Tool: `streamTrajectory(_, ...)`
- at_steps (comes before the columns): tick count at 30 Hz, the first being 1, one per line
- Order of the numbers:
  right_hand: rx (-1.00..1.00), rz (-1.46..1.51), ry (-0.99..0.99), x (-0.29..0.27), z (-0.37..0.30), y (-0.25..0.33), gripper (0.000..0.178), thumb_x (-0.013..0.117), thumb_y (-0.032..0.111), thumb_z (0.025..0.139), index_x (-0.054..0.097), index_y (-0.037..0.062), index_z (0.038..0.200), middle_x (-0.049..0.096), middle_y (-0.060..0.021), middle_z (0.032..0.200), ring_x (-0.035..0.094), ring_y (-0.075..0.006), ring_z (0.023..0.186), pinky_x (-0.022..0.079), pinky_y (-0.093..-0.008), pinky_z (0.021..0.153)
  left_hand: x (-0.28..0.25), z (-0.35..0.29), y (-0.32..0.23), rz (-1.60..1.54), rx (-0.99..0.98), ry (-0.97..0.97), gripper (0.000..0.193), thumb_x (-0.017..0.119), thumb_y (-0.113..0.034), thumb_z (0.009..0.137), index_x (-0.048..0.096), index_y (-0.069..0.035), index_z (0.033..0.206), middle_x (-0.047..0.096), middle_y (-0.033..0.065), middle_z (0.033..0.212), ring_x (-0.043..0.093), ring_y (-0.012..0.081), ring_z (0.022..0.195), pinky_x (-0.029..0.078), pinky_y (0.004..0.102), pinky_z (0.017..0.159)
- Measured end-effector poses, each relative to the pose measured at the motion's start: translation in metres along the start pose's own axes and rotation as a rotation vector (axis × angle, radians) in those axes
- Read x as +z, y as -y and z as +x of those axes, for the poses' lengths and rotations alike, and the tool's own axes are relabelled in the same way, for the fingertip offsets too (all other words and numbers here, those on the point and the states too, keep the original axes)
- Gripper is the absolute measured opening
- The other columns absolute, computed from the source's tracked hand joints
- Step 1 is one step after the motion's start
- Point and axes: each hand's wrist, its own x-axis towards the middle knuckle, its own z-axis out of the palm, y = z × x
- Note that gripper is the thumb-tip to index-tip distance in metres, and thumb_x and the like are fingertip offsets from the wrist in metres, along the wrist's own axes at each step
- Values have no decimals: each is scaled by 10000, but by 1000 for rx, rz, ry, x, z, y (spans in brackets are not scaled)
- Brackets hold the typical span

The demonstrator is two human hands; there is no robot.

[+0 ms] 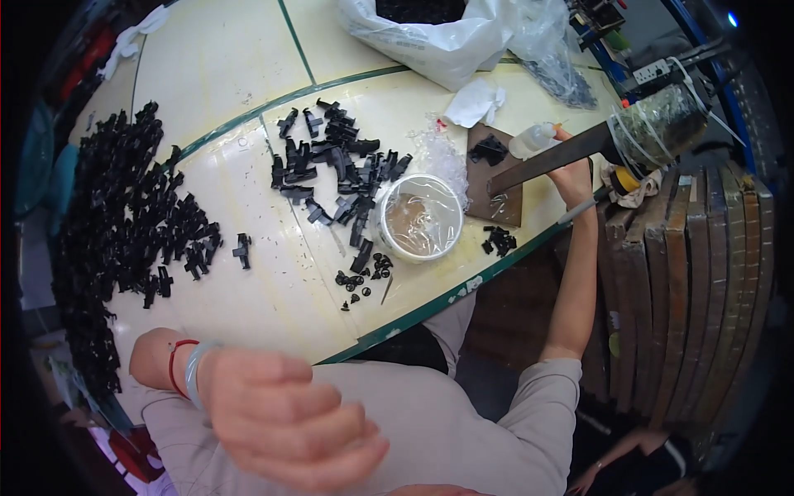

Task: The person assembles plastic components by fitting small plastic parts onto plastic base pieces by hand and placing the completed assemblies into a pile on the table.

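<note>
My left hand [289, 417] is raised close in front of my body, somewhat blurred, a red cord and a pale bangle on its wrist. Its fingers are curled in, hiding whatever they may hold. At the far right, my right hand [572, 175] reaches under a metal bar [550, 157] that covers part of it. Its fingers are around a small translucent squeeze bottle [532, 140]. Beside the bottle, a black plastic part [488, 149] lies on a brown plate [503, 211]. A white tub [420, 217] lined with clear film stands left of the plate.
Many black plastic parts [124, 207] are heaped at the left, with a smaller group [339, 157] mid-table. Round black pieces [354, 281] lie near the front edge. At the back sits a white sack [422, 50]. Brown boards [662, 289] stand at the right; another person's arm [616, 455] shows below.
</note>
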Motion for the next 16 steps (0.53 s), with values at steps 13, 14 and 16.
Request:
streamTrajectory(13,241,404,-275,-31,-32,6,271,615,-33,799,552,-43,1062,611,-76,993,598,-143,881,471,-277,832,9,6,7,-128,185,-31,388,674,-73,797,477,-86,1132,609,97,855,555,208,683,411,280,544)
streamTrajectory(14,129,501,-398,-36,-41,10,415,585,-58,800,490,-40,1204,587,-128,1118,596,-190,999,455,-289,911,11,4,3,-145,150,14,395,653,-103,823,447,-95,1161,608,99,858,548,213,671,405,279,544)
streamTrajectory(16,197,613,-330,-41,-45,23,601,582,-53,802,354,-3,1356,482,-164,1310,499,-242,1200,382,-329,1029,15,-2,6,-157,134,70,391,659,-148,826,490,-145,1179,616,64,910,548,184,743,397,249,581)
